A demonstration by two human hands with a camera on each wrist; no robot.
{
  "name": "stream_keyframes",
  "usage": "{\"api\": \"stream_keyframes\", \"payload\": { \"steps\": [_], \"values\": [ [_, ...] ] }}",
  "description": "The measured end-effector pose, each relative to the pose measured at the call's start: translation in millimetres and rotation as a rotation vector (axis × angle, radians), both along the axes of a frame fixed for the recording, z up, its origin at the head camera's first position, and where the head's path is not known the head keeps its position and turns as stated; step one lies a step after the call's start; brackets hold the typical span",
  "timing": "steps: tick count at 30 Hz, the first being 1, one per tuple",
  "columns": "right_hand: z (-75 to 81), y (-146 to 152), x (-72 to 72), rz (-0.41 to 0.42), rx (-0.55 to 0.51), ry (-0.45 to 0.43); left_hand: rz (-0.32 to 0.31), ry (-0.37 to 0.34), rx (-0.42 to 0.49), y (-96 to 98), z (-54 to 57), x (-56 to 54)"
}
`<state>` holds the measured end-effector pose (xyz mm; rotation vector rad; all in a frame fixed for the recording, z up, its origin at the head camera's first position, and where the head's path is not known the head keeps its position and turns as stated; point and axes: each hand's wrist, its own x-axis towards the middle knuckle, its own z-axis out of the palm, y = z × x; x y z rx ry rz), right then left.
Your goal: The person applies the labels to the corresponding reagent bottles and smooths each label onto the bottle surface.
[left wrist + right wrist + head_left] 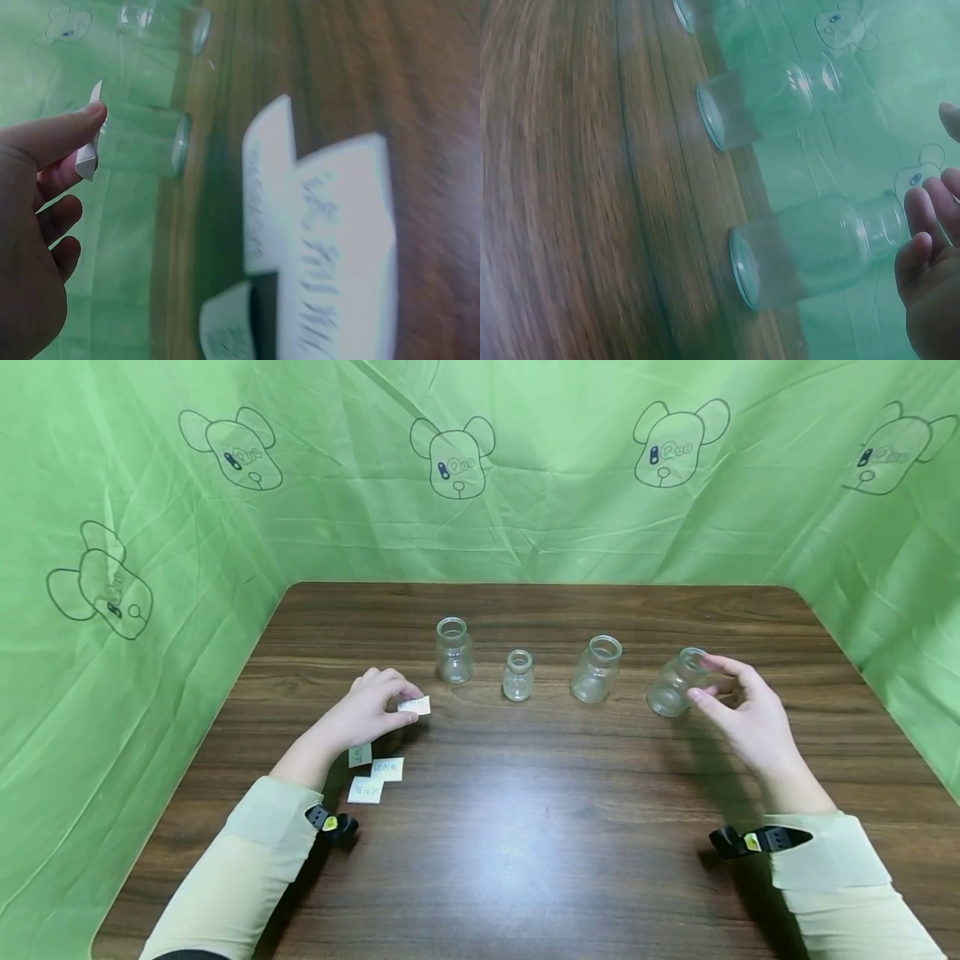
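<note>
Green cloth (45, 710) with outlined animal heads (243, 453) hangs at the left, back and right of a brown wooden surface (570, 877). At the left, a pale sleeve (247, 852) reaches in, a black device (333, 824) strapped at its cuff. Just beyond the cuff, three slips lie close together: a white slip (365, 790) nearest the person, a greenish slip (360, 754) beside the wrist, and another white slip (387, 769) slightly to their right. All bear writing, too blurred to read.

The left hand (366, 708) is above the surface, its grip clamped on a small paper (415, 705), pinched between thumb and finger. To its right, four clear glass jars stand upright in a row, apart from one another: a tall jar (454, 653), a small jar (518, 678), a third jar (596, 672) and an end jar (670, 687).

The right hand (753, 714) is at the end jar's neck, thumb and fingers apart, its grip loose; whether a fingertip touches the glass cannot be told. Behind it come the right sleeve (840, 868) and its strapped device (757, 841).
</note>
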<state>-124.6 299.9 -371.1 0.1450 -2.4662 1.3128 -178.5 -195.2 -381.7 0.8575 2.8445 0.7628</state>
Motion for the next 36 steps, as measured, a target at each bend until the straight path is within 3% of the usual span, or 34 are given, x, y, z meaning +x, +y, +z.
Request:
{"api": "stream_keyframes", "payload": {
  "steps": [4,14,21,25,36],
  "values": [
    [-3.3,-10.2,-2.6,0.037,-0.018,0.022,-0.007,0.029,0.019,6.2,5.2,-2.4],
    [-4.1,-44.6,-5.0,0.136,-0.027,-0.030,-0.050,0.091,0.094,28.0,16.0,-3.2],
    [6.2,-83.1,-4.6,0.256,-0.076,-0.059,-0.097,0.129,0.121,49.2,19.1,-4.5],
    [-6.2,-94.5,-13.5,0.315,-0.134,-0.110,-0.120,0.147,0.118,60.5,18.5,-4.5],
    [-11.3,-128.3,-22.0,0.395,-0.158,-0.201,-0.199,0.206,0.101,92.0,22.1,-4.6]
  ]
}}
